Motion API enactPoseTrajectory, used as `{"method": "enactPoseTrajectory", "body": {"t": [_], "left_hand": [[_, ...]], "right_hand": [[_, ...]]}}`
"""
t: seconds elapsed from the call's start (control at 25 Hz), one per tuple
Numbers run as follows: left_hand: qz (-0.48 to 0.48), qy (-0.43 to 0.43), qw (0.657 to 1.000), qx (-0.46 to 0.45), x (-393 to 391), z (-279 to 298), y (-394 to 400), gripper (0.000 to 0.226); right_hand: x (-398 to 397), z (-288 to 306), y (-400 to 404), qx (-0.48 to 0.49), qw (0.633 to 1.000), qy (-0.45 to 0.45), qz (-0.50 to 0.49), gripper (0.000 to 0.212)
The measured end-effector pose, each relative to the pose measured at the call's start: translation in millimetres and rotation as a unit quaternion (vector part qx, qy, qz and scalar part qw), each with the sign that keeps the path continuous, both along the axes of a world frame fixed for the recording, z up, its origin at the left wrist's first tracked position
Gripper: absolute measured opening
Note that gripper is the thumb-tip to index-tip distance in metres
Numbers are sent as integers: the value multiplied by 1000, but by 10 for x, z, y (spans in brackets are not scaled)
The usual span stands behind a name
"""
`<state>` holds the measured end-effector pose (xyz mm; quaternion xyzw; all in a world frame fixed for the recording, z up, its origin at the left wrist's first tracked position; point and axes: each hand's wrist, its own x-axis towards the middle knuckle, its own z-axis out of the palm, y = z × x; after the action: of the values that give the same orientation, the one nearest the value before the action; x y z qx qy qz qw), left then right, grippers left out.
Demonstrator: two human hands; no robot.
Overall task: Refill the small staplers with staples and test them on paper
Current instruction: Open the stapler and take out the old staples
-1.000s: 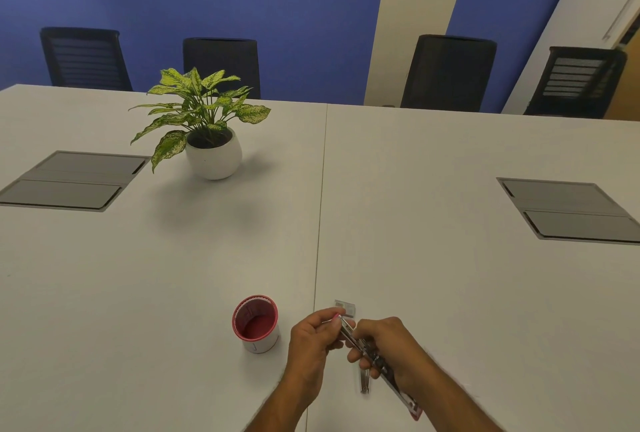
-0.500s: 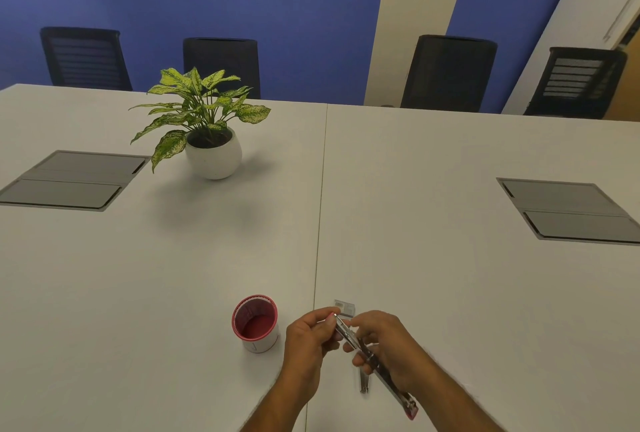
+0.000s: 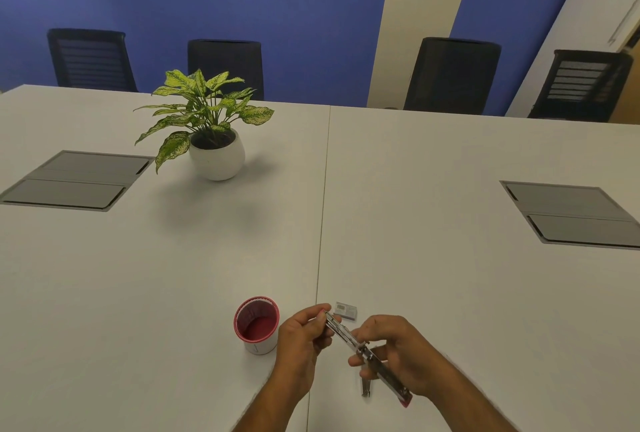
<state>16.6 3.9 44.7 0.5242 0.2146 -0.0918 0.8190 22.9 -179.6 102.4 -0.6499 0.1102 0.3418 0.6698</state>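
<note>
A small metal stapler (image 3: 349, 338) with a red end lies swung wide open between both hands, low in the view near the table's front edge. My left hand (image 3: 301, 341) pinches its far tip. My right hand (image 3: 398, 352) grips its middle and rear part from the right. A small grey staple box (image 3: 346, 310) rests on the table just behind the hands. Below the right hand a small metal piece (image 3: 366, 387) lies on the table. No paper is in view.
A red-rimmed white cup (image 3: 257, 325) stands just left of my left hand. A potted plant (image 3: 211, 133) sits farther back on the left. Two grey cable hatches (image 3: 74, 180) (image 3: 575, 213) are set into the white table (image 3: 450, 275). Black chairs line the far edge.
My right hand has slid back along the stapler toward its rear, baring more of the metal channel. My left hand keeps its pinch on the tip.
</note>
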Motion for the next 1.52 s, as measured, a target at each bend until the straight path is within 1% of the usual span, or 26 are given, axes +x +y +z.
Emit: {"method": "enactPoseTrajectory", "body": {"t": [0.12, 0.28, 0.4, 0.56, 0.72, 0.88, 1.04, 1.36, 1.52], "left_hand": [[1, 3, 1000, -3, -21, 14, -6, 21], [13, 11, 1000, -4, -28, 13, 5, 20], [19, 2, 1000, 15, -25, 30, 18, 19], [37, -1, 996, 84, -31, 31, -7, 16], [45, 11, 991, 129, -57, 33, -69, 17], [56, 41, 993, 94, -59, 61, -123, 22], [55, 51, 995, 65, -60, 102, -178, 29], [39, 68, 994, 70, -63, 117, -232, 37], [37, 76, 993, 83, -63, 110, -241, 38]], "right_hand": [[-11, 19, -14, -23, 1000, 1, 13, 21], [-21, 38, -43, -38, 999, 12, 7, 35], [-29, 26, -53, -59, 998, 5, 9, 30], [-56, -16, -44, -64, 998, -2, -18, 21], [-79, -36, -33, -78, 997, -10, -18, 19], [-86, -64, -30, -83, 996, -18, -27, 19], [-79, -83, -33, -81, 996, -20, -32, 22], [-88, -136, -47, -72, 996, 15, -41, 41], [-89, -133, -52, -68, 997, 14, -34, 43]]}}
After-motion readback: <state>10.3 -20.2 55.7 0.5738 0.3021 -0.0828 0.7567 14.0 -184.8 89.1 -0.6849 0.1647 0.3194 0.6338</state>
